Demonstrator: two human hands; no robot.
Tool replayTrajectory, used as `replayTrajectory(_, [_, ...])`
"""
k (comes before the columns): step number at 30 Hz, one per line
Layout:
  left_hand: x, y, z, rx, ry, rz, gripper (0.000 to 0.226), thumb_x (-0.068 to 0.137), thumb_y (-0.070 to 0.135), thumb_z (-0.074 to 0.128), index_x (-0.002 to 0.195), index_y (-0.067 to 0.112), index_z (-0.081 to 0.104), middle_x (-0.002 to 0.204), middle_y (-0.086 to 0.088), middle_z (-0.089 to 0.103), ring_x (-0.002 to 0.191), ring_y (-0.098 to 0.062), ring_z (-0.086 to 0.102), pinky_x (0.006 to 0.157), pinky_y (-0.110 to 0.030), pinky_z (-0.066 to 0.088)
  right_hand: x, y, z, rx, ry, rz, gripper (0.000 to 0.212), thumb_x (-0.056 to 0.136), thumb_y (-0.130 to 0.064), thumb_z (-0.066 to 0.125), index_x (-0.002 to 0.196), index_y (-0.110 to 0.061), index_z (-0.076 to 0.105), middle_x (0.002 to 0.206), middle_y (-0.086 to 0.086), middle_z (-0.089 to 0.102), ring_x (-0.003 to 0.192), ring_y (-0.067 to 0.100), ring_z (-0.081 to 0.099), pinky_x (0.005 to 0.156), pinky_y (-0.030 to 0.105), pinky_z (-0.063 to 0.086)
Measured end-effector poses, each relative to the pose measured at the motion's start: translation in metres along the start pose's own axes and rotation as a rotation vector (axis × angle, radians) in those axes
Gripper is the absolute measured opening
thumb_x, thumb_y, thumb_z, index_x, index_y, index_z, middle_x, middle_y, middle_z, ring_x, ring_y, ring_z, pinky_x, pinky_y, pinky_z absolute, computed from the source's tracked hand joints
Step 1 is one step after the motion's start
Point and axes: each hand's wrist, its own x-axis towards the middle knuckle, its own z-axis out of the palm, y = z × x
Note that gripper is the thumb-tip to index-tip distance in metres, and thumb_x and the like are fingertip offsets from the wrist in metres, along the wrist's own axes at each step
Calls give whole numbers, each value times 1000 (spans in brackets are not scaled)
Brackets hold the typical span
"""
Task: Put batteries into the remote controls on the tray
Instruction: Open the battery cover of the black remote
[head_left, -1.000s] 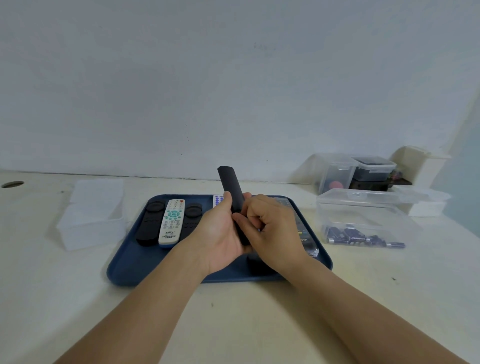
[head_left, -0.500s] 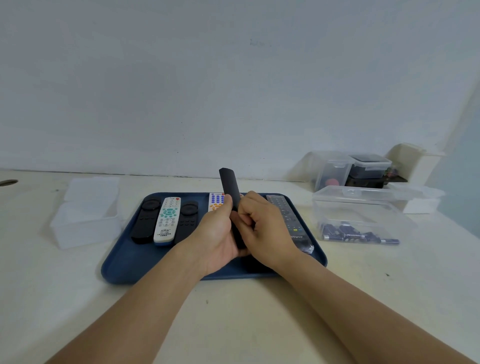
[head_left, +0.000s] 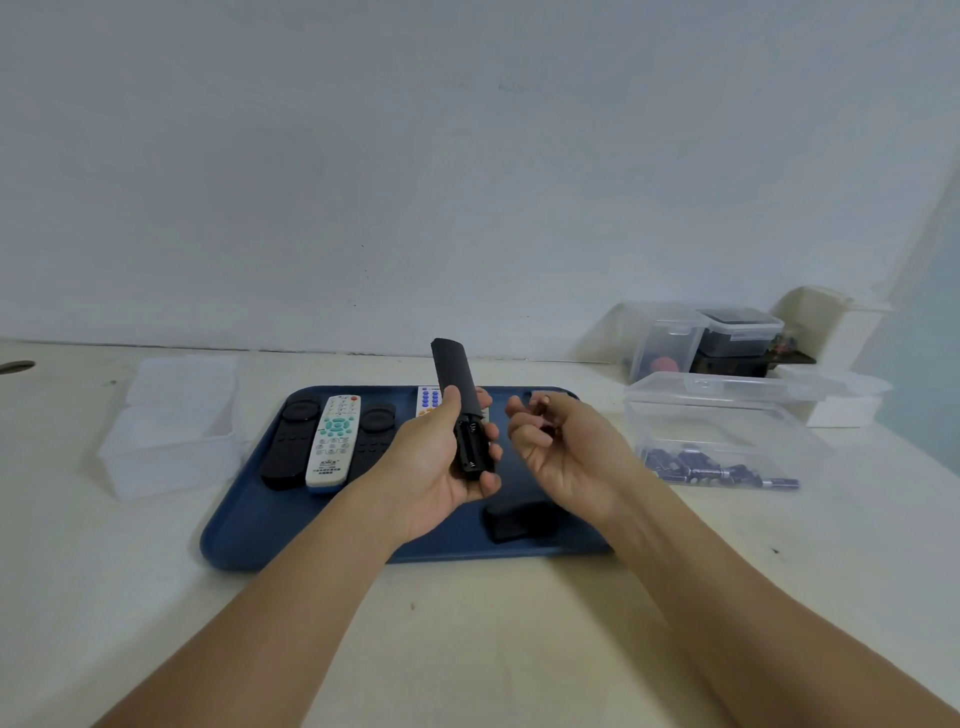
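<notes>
Head cam: left hand (head_left: 436, 467) grips the black remote (head_left: 460, 410) over the tray (head_left: 249, 525), bay open; right hand (head_left: 566, 452), loosely curled and empty-looking, should grab batteries (head_left: 717, 470) at 3 o'clock, matching polarity.

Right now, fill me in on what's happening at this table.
A person holds a black remote upright in the left hand, its battery compartment open and apparently empty. The right hand hovers beside it, fingers loosely curled. More remotes lie on the blue tray; batteries wait in a clear box to the right.
</notes>
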Motion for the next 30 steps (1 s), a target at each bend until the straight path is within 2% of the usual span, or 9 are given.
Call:
replayTrajectory(3, [-3, -1, 1, 41, 2, 10, 44, 107, 45, 37, 123, 13, 63, 78, -8, 59, 62, -17, 54, 45, -27, 41, 6, -8, -10, 138, 31, 65, 12, 98, -5, 51, 87, -2, 56, 86, 16, 54, 60, 19, 56, 50, 22, 56])
replayTrajectory(6, [-5, 0, 3, 70, -5, 26, 44, 108, 44, 36, 124, 14, 64, 77, -7, 60, 61, -17, 53, 45, -26, 41, 4, -14, -12, 152, 37, 41, 15, 97, -11, 59, 93, 2, 63, 96, 11, 54, 73, 19, 58, 66, 25, 59])
replayTrajectory(10, [-8, -3, 4, 124, -34, 19, 45, 108, 45, 36, 126, 15, 64, 77, -7, 60, 63, -18, 53, 44, -27, 40, -6, -25, -7, -28, -5, 44, 8, 91, -5, 64, 97, -2, 60, 81, 6, 51, 53, 8, 47, 42, 13, 41])
replayTrajectory(11, [-8, -4, 4, 138, -50, 14, 46, 108, 45, 35, 127, 15, 63, 76, -7, 60, 63, -18, 53, 44, -27, 40, -11, -29, -6, -167, -17, 26, 2, 96, -6, 59, 94, -4, 59, 76, 3, 48, 47, 4, 39, 36, 12, 32])
replayTrajectory(14, [-10, -6, 6, 170, -92, 8, 47, 107, 46, 34, 127, 14, 62, 75, -6, 60, 62, -18, 53, 43, -26, 39, -28, -43, -6, -821, 12, -152, 22, 103, -21, 53, 89, -8, 65, 63, -2, 45, 40, 4, 25, 31, 16, 16])
replayTrajectory(18, [-10, -8, 6, 219, -122, 29, 49, 107, 47, 34, 125, 13, 64, 73, -5, 59, 57, -16, 51, 39, -25, 33, -31, -65, -25, -1652, 203, -470, 31, 96, -29, 64, 77, -7, 75, 63, 12, 60, 40, 8, 37, 42, 19, 33])
replayTrajectory(21, [-10, -9, 5, 256, -129, 32, 49, 106, 48, 35, 123, 13, 65, 69, -3, 57, 54, -15, 49, 38, -22, 30, -29, -81, -42, -1857, 285, -576, 24, 92, -28, 69, 78, -10, 76, 65, 6, 64, 55, 9, 49, 54, 21, 39])
replayTrajectory(25, [-9, -10, 5, 272, -132, 51, 42, 106, 43, 41, 125, 13, 63, 68, -3, 55, 53, -14, 49, 36, -23, 30, -34, -87, -45, -1798, 259, -563, 16, 93, -23, 68, 85, -13, 77, 58, -8, 53, 48, 3, 43, 49, 12, 33])
replayTrajectory(30, [-11, -5, 4, 255, -105, 115, 35, 107, 36, 45, 128, 13, 60, 70, -3, 57, 55, -15, 51, 38, -24, 32, -33, -67, -23, -736, 19, -180, 22, 98, 3, 45, 105, 1, 66, 69, 1, 48, 48, 6, 32, 36, 15, 23])
